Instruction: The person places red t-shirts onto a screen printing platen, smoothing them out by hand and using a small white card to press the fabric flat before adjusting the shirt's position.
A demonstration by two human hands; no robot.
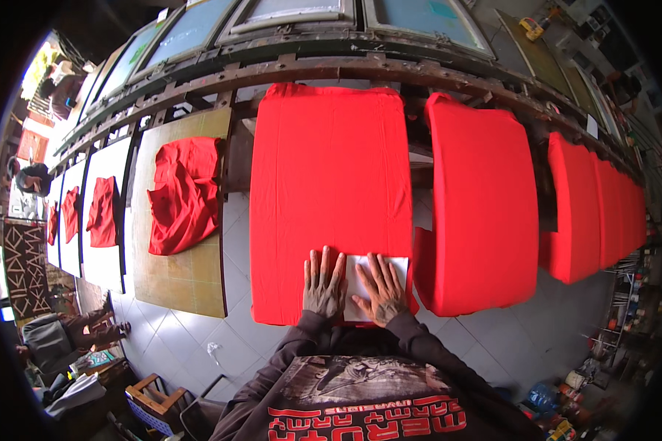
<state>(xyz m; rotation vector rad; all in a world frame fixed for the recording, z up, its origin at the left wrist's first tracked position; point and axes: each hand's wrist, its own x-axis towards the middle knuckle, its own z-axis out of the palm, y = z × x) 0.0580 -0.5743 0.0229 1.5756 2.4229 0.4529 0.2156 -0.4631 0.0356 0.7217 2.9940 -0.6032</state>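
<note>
A red T-shirt [329, 169] is stretched smooth over the board straight in front of me. Near its close end lies a white sheet of paper [357, 312]. My left hand [324, 285] rests flat with fingers spread, on the red cloth and along the sheet's left edge. Flat on the sheet is my right hand [381, 288], its thumb and fingers apart. Neither hand grips anything. The two hands lie side by side, and they cover part of the paper.
To the right, another board [485, 213] and several beyond it carry red cloth. A crumpled red shirt [187, 192] lies on a bare board [184, 283] at left. Framed screens [287, 13] line the far side behind a metal rail [331, 70]. A chair [154, 404] stands at lower left.
</note>
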